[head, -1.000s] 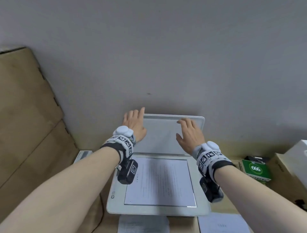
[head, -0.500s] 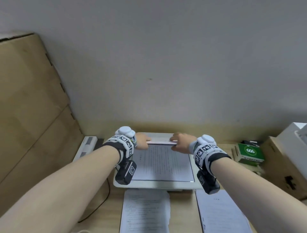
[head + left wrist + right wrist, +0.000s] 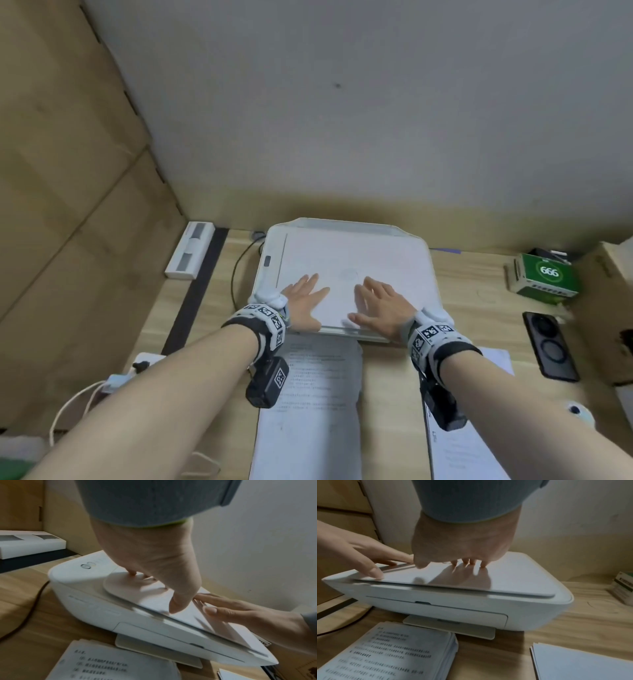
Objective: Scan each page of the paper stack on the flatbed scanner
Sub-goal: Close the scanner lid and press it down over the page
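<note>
This looks like a small office corner. A white scanner (image 3: 346, 274) sits on a wooden worktop (image 3: 479, 284) pushed against a plain grey wall (image 3: 342, 120). At 6 o'clock from the scanner lies a stack of printed pages (image 3: 308, 411). At 3 o'clock are a green box (image 3: 544, 277) and a black phone (image 3: 549, 346). At 9 o'clock, big brown cardboard sheets (image 3: 68, 171) lean up, with a cable (image 3: 236, 270) close to the scanner.
</note>
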Demonstrator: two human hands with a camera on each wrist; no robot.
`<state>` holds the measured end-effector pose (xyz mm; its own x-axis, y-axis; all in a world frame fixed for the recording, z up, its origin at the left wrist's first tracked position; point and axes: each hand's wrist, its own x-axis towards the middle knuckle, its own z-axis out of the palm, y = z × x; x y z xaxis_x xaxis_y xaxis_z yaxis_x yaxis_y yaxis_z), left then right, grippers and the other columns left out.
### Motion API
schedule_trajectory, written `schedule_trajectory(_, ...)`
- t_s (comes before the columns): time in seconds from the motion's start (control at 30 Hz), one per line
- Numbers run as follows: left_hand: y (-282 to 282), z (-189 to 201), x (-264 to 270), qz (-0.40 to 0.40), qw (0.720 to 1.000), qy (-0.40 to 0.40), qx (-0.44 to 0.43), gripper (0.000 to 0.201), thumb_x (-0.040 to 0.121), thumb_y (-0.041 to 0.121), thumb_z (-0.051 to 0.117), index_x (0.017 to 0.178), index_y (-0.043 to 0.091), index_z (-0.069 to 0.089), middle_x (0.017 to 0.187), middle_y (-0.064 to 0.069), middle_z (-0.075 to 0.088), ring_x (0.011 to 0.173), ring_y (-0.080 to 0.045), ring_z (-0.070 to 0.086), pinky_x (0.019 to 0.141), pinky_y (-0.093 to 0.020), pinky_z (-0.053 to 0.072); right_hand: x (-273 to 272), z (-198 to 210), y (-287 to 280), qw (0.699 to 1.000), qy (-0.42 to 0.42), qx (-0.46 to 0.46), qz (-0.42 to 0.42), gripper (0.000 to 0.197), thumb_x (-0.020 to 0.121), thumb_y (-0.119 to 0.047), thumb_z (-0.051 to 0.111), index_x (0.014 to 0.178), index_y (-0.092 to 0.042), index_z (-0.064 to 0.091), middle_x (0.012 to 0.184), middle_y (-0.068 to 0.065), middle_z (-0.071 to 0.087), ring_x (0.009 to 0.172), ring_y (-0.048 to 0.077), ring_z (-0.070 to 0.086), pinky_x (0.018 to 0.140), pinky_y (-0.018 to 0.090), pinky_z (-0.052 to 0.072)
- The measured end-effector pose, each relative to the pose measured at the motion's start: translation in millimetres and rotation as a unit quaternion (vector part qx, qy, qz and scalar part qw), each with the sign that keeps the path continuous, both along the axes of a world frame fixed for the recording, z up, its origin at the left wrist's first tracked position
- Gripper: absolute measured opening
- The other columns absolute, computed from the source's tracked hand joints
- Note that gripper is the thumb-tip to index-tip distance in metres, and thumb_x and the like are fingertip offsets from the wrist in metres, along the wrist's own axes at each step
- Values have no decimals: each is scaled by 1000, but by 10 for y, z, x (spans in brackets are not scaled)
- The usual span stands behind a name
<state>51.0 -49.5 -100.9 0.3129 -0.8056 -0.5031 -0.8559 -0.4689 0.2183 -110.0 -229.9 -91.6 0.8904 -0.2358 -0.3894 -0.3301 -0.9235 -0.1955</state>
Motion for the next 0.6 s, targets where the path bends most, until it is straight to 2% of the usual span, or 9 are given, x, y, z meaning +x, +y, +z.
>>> schedule_trajectory(0.17, 174, -129, 52, 49, 994, -13, -94, 77, 89, 34, 46, 156, 23, 11, 165, -1, -5, 151, -17, -5, 121, -39, 10, 69, -165, -4, 996, -87, -17, 4, 66, 100, -56, 32, 152, -17, 23, 164, 4, 13, 146, 25, 16, 118, 41, 23)
schedule_trajectory(0.23, 257, -126, 131, 88, 989, -31, -114, 72, 93, 30, 44, 156, 22, 12, 164, -1, -4, 151, -17, -3, 121, -40, 11, 229, -220, 11, 995, -92, -23, 10, 72, 98, -59, 22, 154, -15, 22, 164, 5, 12, 148, 25, 14, 120, 39, 20)
schedule_trajectory(0.3, 347, -107, 229, 142, 979, -50, -136, 70, 93, 25, 44, 156, 20, 13, 164, -1, -3, 151, -18, -2, 121, -40, 11, 433, -298, 42, 995, -92, -23, 21, 84, 89, -63, 6, 156, -13, 18, 165, 7, 10, 150, 25, 12, 122, 39, 16)
schedule_trajectory(0.37, 476, -125, 341, 191, 967, -75, -150, 71, 91, 21, 44, 155, 19, 14, 164, -1, -4, 151, -17, -3, 121, -42, 12, 659, -375, 122, 996, -81, -17, 38, 89, 85, -63, -1, 158, -13, 12, 166, 9, 5, 152, 26, 8, 123, 40, 14)
schedule_trajectory(0.47, 595, -144, 439, 221, 958, -100, -153, 73, 90, 19, 44, 155, 17, 10, 164, -1, -3, 151, -19, 0, 121, -44, 14, 863, -420, 214, 996, -72, -17, 40, 84, 89, -60, 3, 158, -12, 7, 166, 10, -2, 153, 26, 1, 124, 41, 11)
schedule_trajectory(0.6, 598, -204, 633, 303, 942, -59, -134, 62, 99, 26, 34, 155, 11, 11, 164, -4, 1, 151, -21, 7, 121, -45, 16, 1111, -491, 235, 995, -87, -15, 51, 83, 90, -61, -1, 158, -13, 1, 166, 8, -6, 153, 23, -5, 124, 40, 8)
